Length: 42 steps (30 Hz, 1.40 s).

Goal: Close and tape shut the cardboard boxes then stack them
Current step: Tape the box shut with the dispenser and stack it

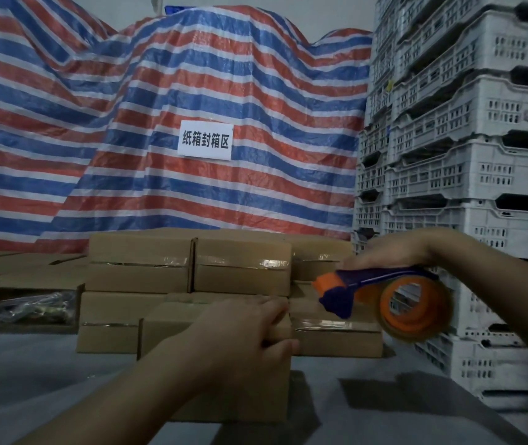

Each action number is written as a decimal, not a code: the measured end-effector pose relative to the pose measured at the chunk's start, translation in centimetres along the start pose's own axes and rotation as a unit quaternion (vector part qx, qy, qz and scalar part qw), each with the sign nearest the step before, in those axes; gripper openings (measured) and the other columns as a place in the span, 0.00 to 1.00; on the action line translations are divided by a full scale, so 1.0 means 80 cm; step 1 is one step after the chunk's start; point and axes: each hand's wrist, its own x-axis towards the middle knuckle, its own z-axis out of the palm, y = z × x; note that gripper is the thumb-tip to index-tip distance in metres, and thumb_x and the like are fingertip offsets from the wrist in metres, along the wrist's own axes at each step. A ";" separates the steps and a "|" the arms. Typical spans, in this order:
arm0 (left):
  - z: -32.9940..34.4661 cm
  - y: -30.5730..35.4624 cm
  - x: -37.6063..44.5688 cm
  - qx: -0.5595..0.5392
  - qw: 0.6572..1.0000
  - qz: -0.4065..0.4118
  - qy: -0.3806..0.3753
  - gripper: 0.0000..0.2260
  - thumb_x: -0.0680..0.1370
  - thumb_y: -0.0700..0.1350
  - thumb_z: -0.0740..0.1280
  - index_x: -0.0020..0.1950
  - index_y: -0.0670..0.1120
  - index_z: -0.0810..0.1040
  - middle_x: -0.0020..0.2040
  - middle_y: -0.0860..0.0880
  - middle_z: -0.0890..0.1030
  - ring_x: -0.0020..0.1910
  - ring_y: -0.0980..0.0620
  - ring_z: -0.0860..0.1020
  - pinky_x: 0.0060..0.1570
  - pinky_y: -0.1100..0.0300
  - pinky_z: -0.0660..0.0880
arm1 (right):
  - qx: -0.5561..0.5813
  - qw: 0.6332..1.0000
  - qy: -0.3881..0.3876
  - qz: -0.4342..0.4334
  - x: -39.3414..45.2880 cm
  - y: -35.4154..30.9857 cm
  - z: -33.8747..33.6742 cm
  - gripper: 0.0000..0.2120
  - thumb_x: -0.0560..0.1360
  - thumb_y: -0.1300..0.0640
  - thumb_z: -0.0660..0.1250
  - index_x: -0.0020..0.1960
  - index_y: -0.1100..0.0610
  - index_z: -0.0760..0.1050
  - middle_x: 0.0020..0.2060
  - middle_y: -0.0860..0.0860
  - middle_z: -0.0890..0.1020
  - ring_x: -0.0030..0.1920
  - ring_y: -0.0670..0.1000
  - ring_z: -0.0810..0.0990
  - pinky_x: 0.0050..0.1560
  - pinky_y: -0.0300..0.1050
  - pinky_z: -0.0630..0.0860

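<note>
The grey floor (pixel 31 380) carried the cardboard boxes. A closed box (pixel 172 329) stood nearest, with taped boxes (pixel 243 268) stacked two layers high behind it. To the left an open box (pixel 28 303) rested on the floor, bagged items showing inside. White plastic crates (pixel 468 175) stood stacked at the right

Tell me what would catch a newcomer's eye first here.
The red, white and blue striped tarp fills the background, with a white paper sign on it. In front, the right hand grips an orange and blue tape dispenser while the left hand holds a cardboard box.
</note>
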 end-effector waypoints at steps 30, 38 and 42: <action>-0.002 0.000 0.002 -0.044 0.998 -0.034 -0.026 0.24 0.76 0.69 0.57 0.69 0.62 0.65 0.57 0.58 0.77 0.52 0.60 0.75 0.49 0.62 0.72 | -0.202 0.925 0.321 0.024 -0.006 0.003 0.173 0.41 0.69 0.20 0.37 0.32 0.51 0.73 0.28 0.46 0.75 0.28 0.42 0.73 0.28 0.41 0.65; -0.014 -0.002 0.004 -0.216 0.969 -0.117 -0.038 0.26 0.79 0.61 0.59 0.76 0.61 0.55 0.59 0.56 0.78 0.50 0.59 0.78 0.50 0.61 0.77 | 0.471 0.848 0.212 -0.120 0.024 -0.117 0.138 0.17 0.85 0.44 0.51 0.64 0.47 0.74 0.61 0.48 0.79 0.62 0.48 0.76 0.57 0.45 0.72; -0.027 -0.009 0.000 -0.381 0.913 -0.144 -0.002 0.21 0.82 0.53 0.58 0.74 0.62 0.60 0.56 0.54 0.79 0.54 0.52 0.80 0.59 0.47 0.77 | 0.550 0.807 0.169 -0.133 0.035 -0.144 0.166 0.17 0.85 0.44 0.52 0.65 0.49 0.73 0.60 0.49 0.78 0.59 0.48 0.75 0.55 0.45 0.70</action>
